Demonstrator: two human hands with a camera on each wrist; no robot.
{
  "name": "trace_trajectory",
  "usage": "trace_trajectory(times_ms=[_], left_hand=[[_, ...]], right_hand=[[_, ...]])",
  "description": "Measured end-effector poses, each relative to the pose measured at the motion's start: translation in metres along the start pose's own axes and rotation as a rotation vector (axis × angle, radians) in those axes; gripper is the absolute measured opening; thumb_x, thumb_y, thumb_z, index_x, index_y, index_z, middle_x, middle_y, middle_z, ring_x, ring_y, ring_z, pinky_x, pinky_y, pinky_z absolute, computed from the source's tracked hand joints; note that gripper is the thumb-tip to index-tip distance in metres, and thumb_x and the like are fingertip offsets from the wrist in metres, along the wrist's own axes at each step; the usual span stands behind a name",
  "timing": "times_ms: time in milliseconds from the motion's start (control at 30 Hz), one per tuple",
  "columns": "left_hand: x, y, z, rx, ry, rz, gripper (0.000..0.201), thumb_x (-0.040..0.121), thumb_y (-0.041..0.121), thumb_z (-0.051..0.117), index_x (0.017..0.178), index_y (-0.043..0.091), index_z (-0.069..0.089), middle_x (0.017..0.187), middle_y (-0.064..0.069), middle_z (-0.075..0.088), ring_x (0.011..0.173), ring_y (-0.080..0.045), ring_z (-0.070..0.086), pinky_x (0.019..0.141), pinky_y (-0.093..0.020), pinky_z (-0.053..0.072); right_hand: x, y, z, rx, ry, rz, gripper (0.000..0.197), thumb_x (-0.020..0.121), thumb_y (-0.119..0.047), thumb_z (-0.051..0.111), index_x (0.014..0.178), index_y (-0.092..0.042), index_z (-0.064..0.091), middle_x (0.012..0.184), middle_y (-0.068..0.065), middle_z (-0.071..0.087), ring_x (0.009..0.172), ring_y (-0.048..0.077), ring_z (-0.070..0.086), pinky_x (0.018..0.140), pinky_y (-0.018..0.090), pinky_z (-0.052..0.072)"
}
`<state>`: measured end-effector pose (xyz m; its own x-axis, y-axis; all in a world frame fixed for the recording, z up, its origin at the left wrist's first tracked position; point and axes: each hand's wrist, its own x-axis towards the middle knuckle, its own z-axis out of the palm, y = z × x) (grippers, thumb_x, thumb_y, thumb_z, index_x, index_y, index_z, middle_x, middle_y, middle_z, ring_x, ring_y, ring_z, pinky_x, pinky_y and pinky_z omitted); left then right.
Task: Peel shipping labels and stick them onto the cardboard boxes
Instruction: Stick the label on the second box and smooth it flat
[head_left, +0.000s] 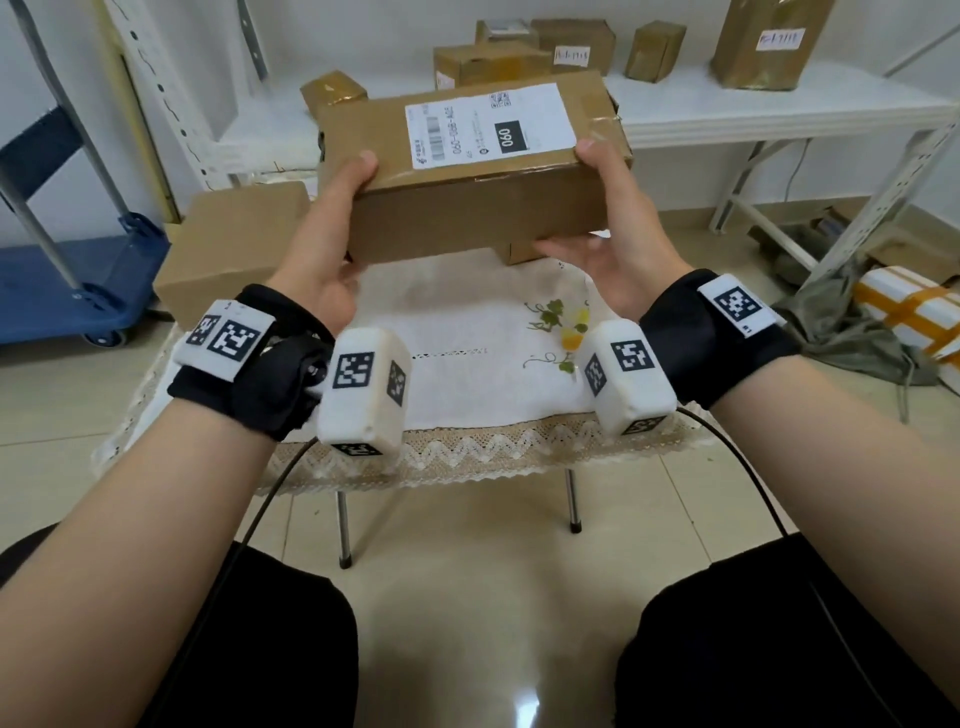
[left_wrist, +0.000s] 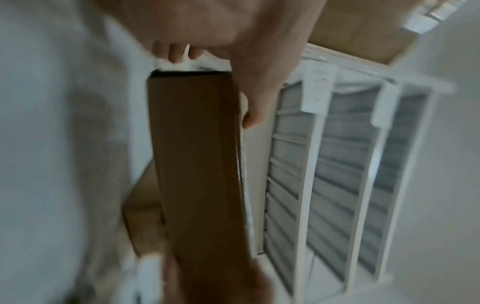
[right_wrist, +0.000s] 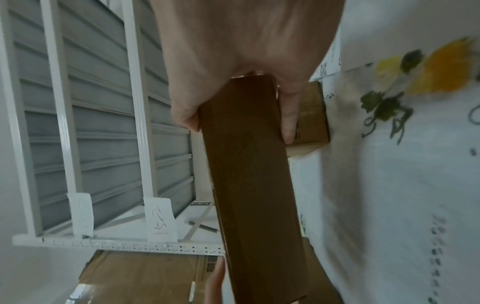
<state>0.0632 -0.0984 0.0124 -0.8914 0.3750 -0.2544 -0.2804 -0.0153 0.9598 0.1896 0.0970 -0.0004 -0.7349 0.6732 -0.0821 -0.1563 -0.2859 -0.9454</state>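
I hold a long brown cardboard box (head_left: 467, 208) in the air above the small table, tilted toward me. A white shipping label (head_left: 488, 124) with a barcode and "060" lies stuck flat on its top face. My left hand (head_left: 332, 234) grips the box's left end, thumb on top and fingers underneath. My right hand (head_left: 597, 223) grips the right end the same way. Both wrist views are blurred: in the left wrist view the box (left_wrist: 200, 174) runs lengthwise past my left hand (left_wrist: 249, 86); in the right wrist view the box (right_wrist: 249, 174) sits under my right hand (right_wrist: 233, 92).
A white lace-edged tablecloth (head_left: 467, 353) covers the small table. A plain cardboard box (head_left: 228, 254) sits at its left, a smaller one (head_left: 524, 252) behind the held box. Several boxes stand on the white shelf (head_left: 779, 109) behind. A blue cart (head_left: 67, 280) is at the left.
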Motion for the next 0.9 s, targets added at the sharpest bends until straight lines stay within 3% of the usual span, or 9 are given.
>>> trace_trajectory(times_ms=[67, 133, 233, 333, 533, 633, 700, 800, 900], left_hand=[[0.006, 0.000, -0.003, 0.149, 0.142, 0.165, 0.069, 0.082, 0.059, 0.072, 0.134, 0.022, 0.046, 0.135, 0.003, 0.052, 0.120, -0.009, 0.053, 0.104, -0.031, 0.045], [0.009, 0.001, -0.002, 0.355, 0.241, 0.382, 0.099, 0.082, 0.063, 0.063, 0.157, 0.012, 0.022, 0.162, -0.003, 0.024, 0.148, -0.019, 0.028, 0.123, -0.040, 0.028], [0.001, 0.000, 0.013, 0.722, 0.174, 0.605, 0.100, 0.093, 0.069, 0.044, 0.163, 0.012, 0.001, 0.171, -0.006, -0.009, 0.158, -0.023, -0.008, 0.128, -0.046, -0.001], [-0.004, -0.010, 0.034, 1.021, 0.083, 0.723, 0.099, 0.097, 0.072, 0.034, 0.162, 0.009, -0.007, 0.169, -0.009, -0.018, 0.157, -0.023, -0.015, 0.126, -0.045, -0.009], [0.001, -0.022, 0.041, 1.150, 0.027, 0.714, 0.101, 0.094, 0.078, 0.022, 0.161, 0.011, -0.012, 0.169, -0.008, -0.021, 0.156, -0.024, -0.018, 0.126, -0.049, -0.011], [0.003, -0.020, 0.038, 1.141, 0.011, 0.679, 0.102, 0.092, 0.080, 0.019, 0.161, 0.012, -0.013, 0.168, -0.007, -0.022, 0.156, -0.024, -0.019, 0.126, -0.050, -0.012], [0.005, -0.021, 0.034, 1.141, 0.004, 0.661, 0.104, 0.090, 0.082, 0.018, 0.161, 0.012, -0.013, 0.169, -0.006, -0.022, 0.156, -0.023, -0.019, 0.126, -0.051, -0.012], [0.008, -0.025, 0.030, 1.152, -0.003, 0.631, 0.105, 0.090, 0.083, 0.019, 0.161, 0.013, -0.014, 0.169, -0.005, -0.022, 0.156, -0.023, -0.019, 0.126, -0.051, -0.012], [0.010, -0.026, 0.025, 1.161, 0.006, 0.606, 0.105, 0.090, 0.083, 0.018, 0.160, 0.014, -0.017, 0.168, -0.004, -0.023, 0.156, -0.023, -0.019, 0.125, -0.050, -0.012]], right_hand=[[-0.001, 0.003, 0.000, -0.034, 0.012, 0.008, 0.055, 0.090, -0.045, 0.070, 0.135, -0.020, 0.053, 0.129, 0.003, 0.060, 0.116, 0.027, 0.066, 0.085, 0.042, 0.063], [-0.001, 0.006, 0.001, -0.079, 0.008, 0.009, 0.058, 0.088, -0.046, 0.070, 0.136, -0.019, 0.053, 0.128, 0.004, 0.061, 0.114, 0.026, 0.066, 0.083, 0.043, 0.063], [-0.003, 0.008, 0.006, -0.124, 0.002, 0.010, 0.068, 0.082, -0.049, 0.072, 0.138, -0.017, 0.052, 0.131, 0.007, 0.060, 0.113, 0.025, 0.066, 0.078, 0.042, 0.064], [-0.006, 0.010, 0.012, -0.163, -0.013, 0.004, 0.069, 0.079, -0.050, 0.073, 0.136, -0.016, 0.054, 0.128, 0.007, 0.062, 0.111, 0.024, 0.068, 0.079, 0.042, 0.064], [-0.013, 0.014, 0.014, -0.193, -0.025, -0.055, 0.062, 0.081, -0.043, 0.074, 0.133, -0.015, 0.054, 0.127, 0.008, 0.063, 0.112, 0.022, 0.068, 0.075, 0.037, 0.064], [-0.015, 0.014, 0.012, -0.183, -0.007, -0.085, 0.086, 0.077, -0.043, 0.077, 0.148, -0.013, 0.039, 0.135, 0.009, 0.057, 0.113, 0.023, 0.068, 0.075, 0.039, 0.064], [-0.016, 0.014, 0.011, -0.188, -0.007, -0.103, 0.098, 0.078, -0.041, 0.077, 0.157, -0.019, 0.023, 0.137, 0.008, 0.056, 0.111, 0.022, 0.069, 0.079, 0.041, 0.064], [-0.019, 0.012, 0.007, -0.206, -0.014, -0.104, 0.097, 0.087, -0.035, 0.073, 0.160, -0.028, 0.010, 0.136, 0.005, 0.056, 0.107, 0.020, 0.071, 0.084, 0.042, 0.063], [-0.022, 0.011, 0.004, -0.216, -0.010, -0.091, 0.092, 0.090, -0.034, 0.071, 0.160, -0.027, 0.011, 0.133, 0.002, 0.056, 0.103, 0.018, 0.072, 0.085, 0.042, 0.063]])
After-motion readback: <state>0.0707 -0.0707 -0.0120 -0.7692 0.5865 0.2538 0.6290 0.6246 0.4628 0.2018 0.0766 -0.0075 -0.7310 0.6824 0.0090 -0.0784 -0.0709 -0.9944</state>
